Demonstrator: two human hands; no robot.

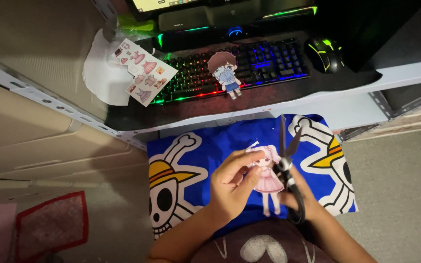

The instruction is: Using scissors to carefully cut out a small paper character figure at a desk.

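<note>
Mid trim: left hand (230, 185) pinches the paper doll (267, 178), right hand (300, 197) grips open scissors (287, 163); next cut likely needs careful edge-following.

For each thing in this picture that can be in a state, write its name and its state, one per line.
scissors: blades open, held in right hand
pink paper doll: cut out, pinched in left hand
keyboard: backlit
mouse: lit
boy paper doll: lying on keyboard
sticker sheet: flat, partly used
</note>
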